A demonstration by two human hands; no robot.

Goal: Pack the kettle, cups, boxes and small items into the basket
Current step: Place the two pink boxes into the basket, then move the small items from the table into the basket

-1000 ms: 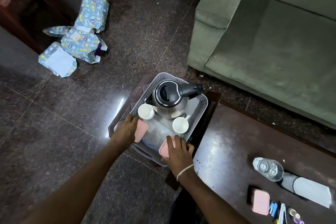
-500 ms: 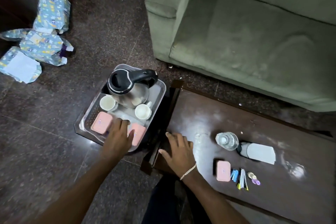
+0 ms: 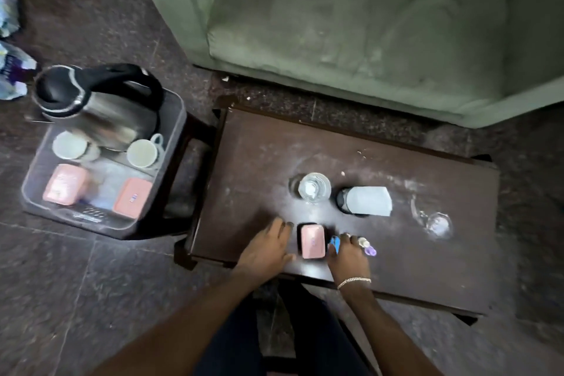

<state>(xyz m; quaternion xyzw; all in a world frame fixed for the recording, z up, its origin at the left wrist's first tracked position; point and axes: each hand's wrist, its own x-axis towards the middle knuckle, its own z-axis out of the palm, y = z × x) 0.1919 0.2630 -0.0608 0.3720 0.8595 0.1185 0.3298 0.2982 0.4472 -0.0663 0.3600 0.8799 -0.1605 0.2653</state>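
The clear basket stands on a dark stool at the left. It holds the steel kettle with a black lid, two white cups and two pink boxes. A third pink box lies on the dark table. My left hand rests open just left of that box. My right hand is on its right, fingers spread over several small blue, yellow and purple items.
A clear water bottle and a dark bottle with a white label stand behind the pink box. A glass lid or dish lies further right. A green sofa borders the table's far side. Wrapped parcels lie on the floor.
Both hands left the basket and moved right onto the table, now flanking the pink box. The view swung right, so the basket sits at the left.
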